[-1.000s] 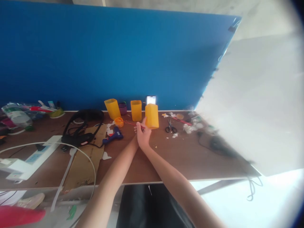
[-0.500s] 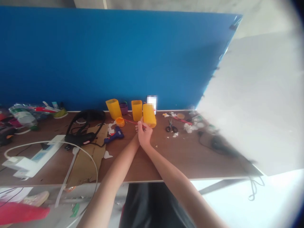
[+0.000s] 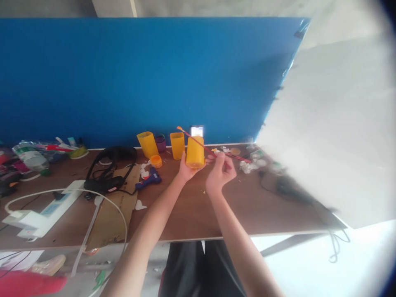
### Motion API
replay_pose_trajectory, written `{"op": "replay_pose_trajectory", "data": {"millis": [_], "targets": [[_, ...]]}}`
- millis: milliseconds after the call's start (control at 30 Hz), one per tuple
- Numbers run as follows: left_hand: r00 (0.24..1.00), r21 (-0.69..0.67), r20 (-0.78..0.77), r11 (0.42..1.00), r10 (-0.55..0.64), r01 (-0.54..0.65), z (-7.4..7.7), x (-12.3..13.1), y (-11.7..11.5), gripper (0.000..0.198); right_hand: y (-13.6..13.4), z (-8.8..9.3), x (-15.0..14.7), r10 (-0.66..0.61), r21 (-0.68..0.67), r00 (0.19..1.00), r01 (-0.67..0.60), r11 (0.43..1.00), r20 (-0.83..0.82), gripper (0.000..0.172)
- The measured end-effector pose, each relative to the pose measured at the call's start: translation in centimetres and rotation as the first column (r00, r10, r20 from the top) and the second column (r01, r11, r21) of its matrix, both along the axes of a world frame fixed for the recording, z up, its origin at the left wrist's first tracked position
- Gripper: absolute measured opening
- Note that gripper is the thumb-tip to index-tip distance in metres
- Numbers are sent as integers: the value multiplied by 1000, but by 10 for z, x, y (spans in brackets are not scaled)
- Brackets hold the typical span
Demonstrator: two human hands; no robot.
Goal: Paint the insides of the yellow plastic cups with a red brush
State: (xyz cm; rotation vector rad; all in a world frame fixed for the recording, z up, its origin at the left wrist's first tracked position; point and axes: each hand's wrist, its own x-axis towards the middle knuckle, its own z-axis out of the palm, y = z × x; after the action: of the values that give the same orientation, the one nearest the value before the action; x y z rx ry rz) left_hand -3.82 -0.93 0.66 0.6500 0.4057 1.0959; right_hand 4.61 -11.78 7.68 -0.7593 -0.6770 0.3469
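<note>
My left hand (image 3: 187, 168) grips the bottom of an orange cup (image 3: 195, 151) and holds it upright just above the brown table (image 3: 253, 198). My right hand (image 3: 220, 173) is to its right, fingers pinched on a thin red paintbrush (image 3: 198, 143). The brush slants up and left behind the cup, its orange tip near the blue board. Two more orange cups (image 3: 177, 144) stand at the back, one of them tilted (image 3: 147, 144).
A small orange paint pot (image 3: 156, 161), a blue glue gun (image 3: 148, 180), cardboard (image 3: 111, 208), black cables (image 3: 108, 169) and a white power strip (image 3: 46, 208) lie to the left. Paper scraps (image 3: 247, 165) lie right. A blue board (image 3: 139, 78) stands behind, a white panel (image 3: 334, 132) right.
My right hand has drawn away from the left to the right, lifting the red brush so that it slants behind the cup. The cup has been set upright in my left hand.
</note>
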Motion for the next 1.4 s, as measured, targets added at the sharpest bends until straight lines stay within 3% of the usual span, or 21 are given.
{"op": "replay_pose_trajectory", "data": {"millis": [133, 333, 433, 567, 700, 833, 1267, 1400], "targets": [[993, 1, 66, 995, -97, 98, -6, -1, 3, 71, 11, 8, 42, -23, 43, 998, 26, 999, -59, 29], [997, -14, -75, 1000, 27, -28, -19, 7, 7, 47, 60, 11, 117, 266, 54, 960, -262, 964, -83, 20], [993, 27, -115, 999, 40, -38, -24, 11, 8, 44, 81, -1, 155, 425, 27, 891, -426, 904, -158, 13], [987, 55, -127, 994, 98, -91, -27, 14, 8, 40, 90, -33, 186, 558, -36, 774, -593, 804, -300, 18], [967, 82, -161, 980, 195, -184, -27, 17, 6, 43, 90, -65, 195, 604, -74, 687, -683, 727, -405, 23], [945, 70, -183, 962, 271, -263, -26, 18, 4, 46, 97, -80, 199, 605, -92, 651, -712, 696, -458, 24], [946, 111, -189, 963, 262, -244, -25, 16, 2, 45, 105, -89, 197, 659, -125, 599, -776, 618, -456, 23], [949, 100, -185, 966, 255, -240, -25, 15, 3, 47, 106, -91, 195, 663, -109, 599, -773, 625, -450, 22]]}}
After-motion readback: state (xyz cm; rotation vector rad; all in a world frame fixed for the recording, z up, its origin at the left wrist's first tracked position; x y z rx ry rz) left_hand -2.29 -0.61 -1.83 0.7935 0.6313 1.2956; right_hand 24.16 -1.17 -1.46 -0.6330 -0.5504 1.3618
